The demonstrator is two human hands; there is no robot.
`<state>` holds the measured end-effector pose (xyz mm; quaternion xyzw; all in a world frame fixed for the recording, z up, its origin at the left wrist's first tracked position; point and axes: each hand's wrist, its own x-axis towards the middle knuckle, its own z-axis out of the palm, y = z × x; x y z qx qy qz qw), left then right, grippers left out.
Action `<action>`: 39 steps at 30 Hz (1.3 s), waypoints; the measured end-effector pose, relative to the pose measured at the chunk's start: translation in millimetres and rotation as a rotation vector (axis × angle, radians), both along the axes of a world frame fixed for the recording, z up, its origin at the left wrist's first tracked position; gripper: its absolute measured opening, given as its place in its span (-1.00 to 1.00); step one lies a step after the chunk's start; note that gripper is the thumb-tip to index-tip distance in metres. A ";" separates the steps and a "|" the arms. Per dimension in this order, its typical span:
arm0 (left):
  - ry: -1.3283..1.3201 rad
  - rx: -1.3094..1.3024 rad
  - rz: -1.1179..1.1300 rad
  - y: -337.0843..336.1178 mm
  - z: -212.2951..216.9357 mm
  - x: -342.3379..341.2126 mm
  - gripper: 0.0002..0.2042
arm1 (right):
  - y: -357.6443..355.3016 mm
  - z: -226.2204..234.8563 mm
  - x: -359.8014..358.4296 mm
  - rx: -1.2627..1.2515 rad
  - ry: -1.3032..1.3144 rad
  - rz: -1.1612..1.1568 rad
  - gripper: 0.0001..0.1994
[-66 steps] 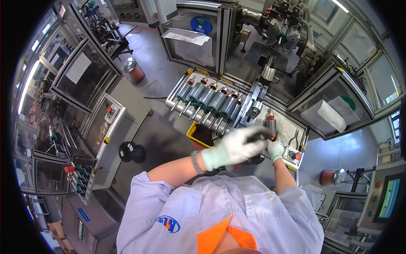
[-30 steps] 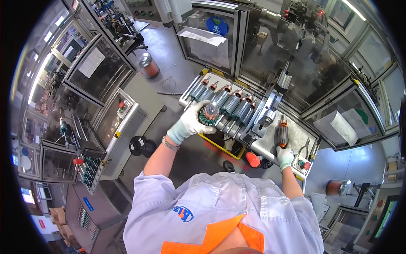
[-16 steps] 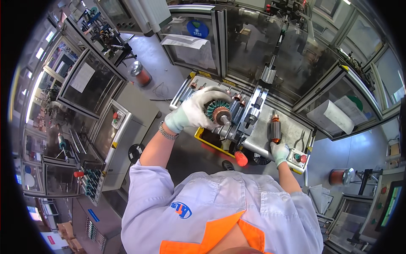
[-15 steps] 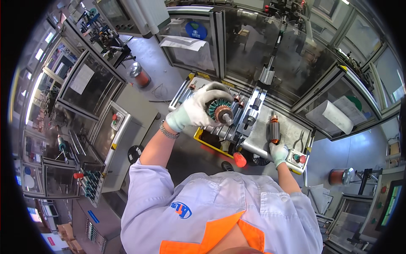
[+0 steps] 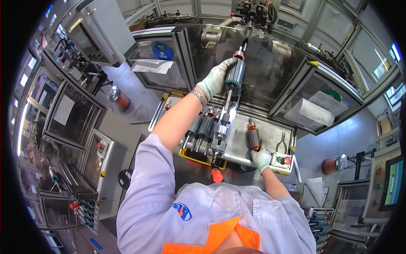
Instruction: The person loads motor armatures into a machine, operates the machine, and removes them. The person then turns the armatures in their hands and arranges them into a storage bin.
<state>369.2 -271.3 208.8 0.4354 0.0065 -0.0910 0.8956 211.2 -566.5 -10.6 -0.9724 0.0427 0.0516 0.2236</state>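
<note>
My left hand [image 5: 216, 79], in a white glove with a darkened thumb and fingers, is wrapped round a motor armature [image 5: 235, 74] with green insulation and a copper-coloured commutator. It holds the armature at the far part of a metal slide rail [image 5: 227, 120], in line with the shaft. My right hand [image 5: 261, 158], gloved too, has its fingers closed at the near end of a second armature [image 5: 253, 137] with orange copper windings. That one lies over the metal bench plate [image 5: 237, 142]; its near shaft end is hidden by the fingers.
Several armatures [image 5: 205, 127] lie side by side left of the rail. Pliers [image 5: 282, 142] and a button box [image 5: 281, 161] sit at the right. A red handle [image 5: 217, 175] sticks out in front. Framed clear guards [image 5: 325, 95] flank the machine.
My left hand has carried its armature away from me, from above the left of the bench to the far rail. My right hand stays at the other armature. The view has shifted.
</note>
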 end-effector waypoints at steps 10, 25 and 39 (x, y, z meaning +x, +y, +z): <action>0.005 -0.136 -0.129 -6.1 -38.3 11.8 -0.50 | -1.3 4.1 1.7 0.011 0.097 -0.006 -0.26; -0.008 0.506 0.176 35.3 -61.3 -96.3 -0.51 | -2.8 -21.0 9.2 0.048 -0.035 0.039 -0.32; 0.609 1.880 0.847 260.4 24.1 -553.7 -0.46 | 8.5 21.9 -31.7 -0.066 -1.146 0.770 -0.46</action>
